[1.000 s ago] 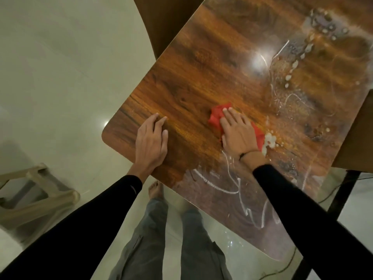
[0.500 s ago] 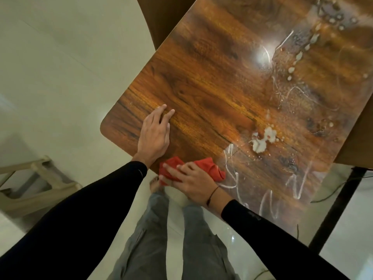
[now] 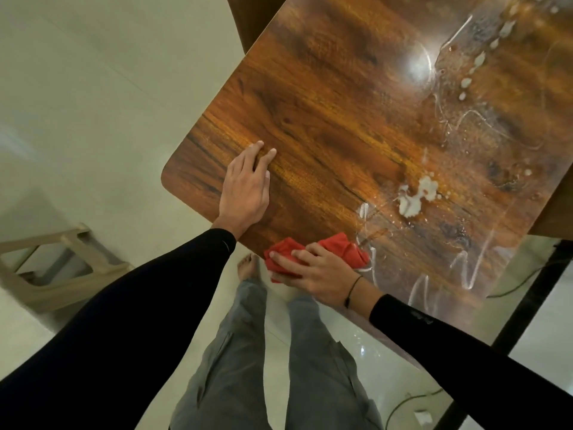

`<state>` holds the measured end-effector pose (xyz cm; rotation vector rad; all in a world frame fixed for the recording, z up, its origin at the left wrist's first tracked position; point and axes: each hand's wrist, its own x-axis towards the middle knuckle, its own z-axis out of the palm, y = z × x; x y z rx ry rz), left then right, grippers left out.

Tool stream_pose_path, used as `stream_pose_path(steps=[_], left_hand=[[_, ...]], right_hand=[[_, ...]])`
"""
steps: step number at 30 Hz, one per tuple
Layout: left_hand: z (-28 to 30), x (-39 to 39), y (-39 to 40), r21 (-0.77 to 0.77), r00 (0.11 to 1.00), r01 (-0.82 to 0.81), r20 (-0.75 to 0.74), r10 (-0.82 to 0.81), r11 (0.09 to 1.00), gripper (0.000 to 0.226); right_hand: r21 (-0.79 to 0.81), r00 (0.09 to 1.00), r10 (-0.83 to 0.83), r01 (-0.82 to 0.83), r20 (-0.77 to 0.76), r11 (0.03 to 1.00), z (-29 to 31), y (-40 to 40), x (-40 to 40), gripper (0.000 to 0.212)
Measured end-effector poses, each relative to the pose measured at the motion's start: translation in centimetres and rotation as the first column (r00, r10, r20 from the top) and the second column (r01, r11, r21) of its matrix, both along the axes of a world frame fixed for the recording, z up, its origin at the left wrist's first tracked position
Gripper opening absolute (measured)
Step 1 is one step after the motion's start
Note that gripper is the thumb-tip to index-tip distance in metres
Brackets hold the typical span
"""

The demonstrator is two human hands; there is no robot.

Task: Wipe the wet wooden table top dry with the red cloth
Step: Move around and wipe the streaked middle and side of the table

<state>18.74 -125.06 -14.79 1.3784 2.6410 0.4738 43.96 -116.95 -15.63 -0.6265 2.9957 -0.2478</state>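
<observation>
The wooden table top fills the upper right, glossy brown with rounded corners. The red cloth is bunched at the table's near edge, and my right hand presses down on it, fingers pointing left. My left hand lies flat on the wood near the near-left corner, fingers together, holding nothing. A white puddle sits right of the cloth. Shiny water streaks run along the near right part. More drops and streaks lie at the far right.
A dark chair back stands at the table's far side, and another brown panel at the right edge. A beige plastic stool lies on the pale tiled floor at left. A black table leg and cables are at lower right.
My right hand swept the red cloth from the middle of the table back to the near edge a second ago and has stayed there since. The left hand stays flat in place.
</observation>
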Motion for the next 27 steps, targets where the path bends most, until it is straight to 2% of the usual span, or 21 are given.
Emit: stream_pose_path(steps=[2, 3, 5, 6, 7, 8, 9, 10, 11, 12, 13, 14, 16, 17, 18, 19, 21, 22, 23, 25, 27], left_hand=[[0.2, 0.2, 0.0, -0.014, 1.000, -0.003, 0.000, 0.003, 1.000, 0.047], [0.2, 0.2, 0.0, -0.017, 1.000, 0.000, 0.001, 0.000, 1.000, 0.047], [0.1, 0.1, 0.0, -0.028, 1.000, 0.008, 0.004, -0.008, 1.000, 0.048], [0.1, 0.2, 0.0, -0.036, 1.000, 0.005, 0.002, -0.005, 0.999, 0.048], [0.1, 0.3, 0.1, -0.041, 1.000, 0.000, 0.000, 0.000, 0.999, 0.049], [0.1, 0.4, 0.1, -0.041, 1.000, -0.003, -0.003, 0.003, 0.999, 0.050], [0.2, 0.3, 0.1, -0.039, 1.000, -0.001, -0.004, 0.001, 0.999, 0.050], [0.4, 0.3, 0.1, -0.037, 1.000, 0.005, -0.003, -0.005, 0.999, 0.050], [0.6, 0.4, 0.2, -0.037, 1.000, 0.010, -0.001, -0.010, 0.999, 0.051], [0.7, 0.5, 0.3, -0.038, 1.000, 0.012, -0.003, -0.012, 0.999, 0.051], [0.8, 0.6, 0.2, -0.042, 1.000, 0.009, -0.008, -0.010, 0.999, 0.052], [0.8, 0.6, 0.2, -0.045, 1.000, 0.005, -0.011, -0.005, 0.999, 0.052], [0.8, 0.8, 0.2, -0.048, 1.000, -0.004, -0.013, 0.003, 0.999, 0.052], [0.8, 0.9, 0.2, -0.047, 1.000, -0.004, -0.014, 0.003, 0.999, 0.052], [0.8, 0.9, 0.2, -0.048, 1.000, -0.001, -0.015, 0.000, 0.999, 0.052], [0.7, 0.8, 0.2, -0.049, 1.000, 0.001, -0.019, -0.002, 0.999, 0.052], [0.6, 0.8, 0.2, -0.048, 0.999, -0.004, -0.035, 0.003, 0.999, 0.051], [0.7, 0.8, 0.1, -0.050, 0.999, -0.008, -0.036, 0.007, 0.999, 0.051], [0.8, 0.9, 0.2, -0.050, 0.999, -0.010, -0.032, 0.008, 0.999, 0.051], [1.1, 1.0, 0.3, -0.039, 0.999, -0.004, -0.038, 0.003, 0.999, 0.051], [1.0, 0.9, 0.3, -0.035, 0.999, -0.001, -0.044, -0.001, 0.999, 0.051]], right_hand=[[0.029, 0.999, 0.039, -0.038, -0.021, 0.999, -0.4, 1.8, 0.7, 0.064], [0.045, 0.999, 0.001, 0.000, -0.042, 0.999, -0.7, 3.2, 0.5, 0.061], [0.042, 0.962, -0.262, 0.266, -0.082, 0.963, -0.9, 6.5, -0.8, 0.060], [0.024, 0.882, -0.462, 0.466, -0.088, 0.885, -0.7, 7.9, -1.9, 0.062], [0.003, 0.756, -0.649, 0.651, -0.086, 0.759, -0.2, 8.5, -3.1, 0.063], [-0.014, 0.636, -0.768, 0.770, -0.073, 0.638, 0.2, 8.2, -4.1, 0.063], [-0.029, 0.579, -0.813, 0.813, -0.063, 0.582, 0.2, 6.9, -4.5, 0.063], [-0.049, 0.617, -0.785, 0.784, -0.052, 0.619, 0.1, 5.0, -4.1, 0.063], [-0.054, 0.740, -0.671, 0.669, -0.043, 0.741, -0.1, 2.8, -2.9, 0.063], [-0.039, 0.869, -0.494, 0.493, -0.036, 0.869, -0.2, 1.0, -1.1, 0.062], [-0.019, 0.951, -0.310, 0.309, -0.023, 0.951, -0.5, 0.0, 1.1, 0.060], [0.000, 0.985, -0.175, 0.175, -0.001, 0.985, -0.6, -0.4, 3.0, 0.059], [0.051, 1.000, -0.028, 0.027, 0.009, 0.998, -0.6, 1.5, 4.5, 0.060], [0.082, 0.999, -0.025, 0.026, -0.020, 0.996, -0.8, 3.4, 4.2, 0.059], [0.111, 0.994, -0.101, 0.106, -0.052, 0.988, -1.0, 5.6, 3.4, 0.059], [0.117, 0.961, -0.262, 0.271, -0.086, 0.955, -1.0, 7.7, 2.1, 0.061], [0.097, 0.784, -0.616, 0.621, -0.078, 0.778, 0.1, 10.3, -0.7, 0.067], [0.083, 0.719, -0.693, 0.695, -0.058, 0.714, 0.4, 9.6, -1.4, 0.064], [0.049, 0.727, -0.684, 0.686, -0.051, 0.726, 0.2, 7.9, -1.5, 0.060], [0.017, 0.915, -0.402, 0.403, -0.031, 0.915, -0.4, 2.9, 0.7, 0.057], [0.047, 0.998, -0.057, 0.056, 0.008, 0.997, -0.5, 0.2, 3.8, 0.060]])
